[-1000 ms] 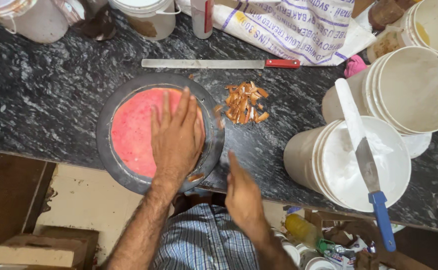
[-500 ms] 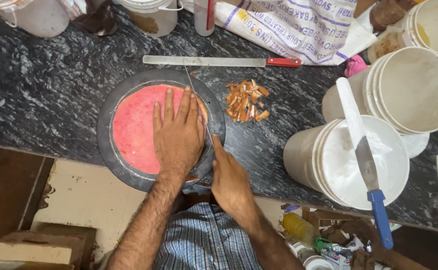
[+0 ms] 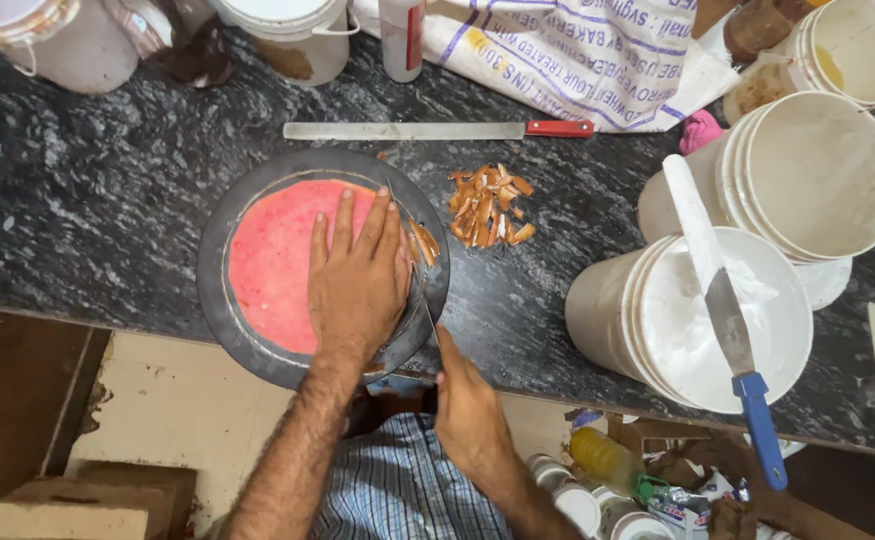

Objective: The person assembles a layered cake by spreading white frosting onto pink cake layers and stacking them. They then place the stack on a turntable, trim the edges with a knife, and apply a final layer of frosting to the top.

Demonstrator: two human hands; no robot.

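Left hand (image 3: 357, 280) flat, fingers spread, hiding pink cake (image 3: 272, 265) right part, near counter (image 3: 87, 200) front edge. Right hand (image 3: 467, 410) gripping thin knife (image 3: 419, 280), blade barely visible; earlier empty, now trimming cake's right side.

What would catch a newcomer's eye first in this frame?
The pink cake layer on a dark round turntable, pressed flat by the left hand. The right hand runs a thin knife along its right edge, with brown trimmings piled just beyond.
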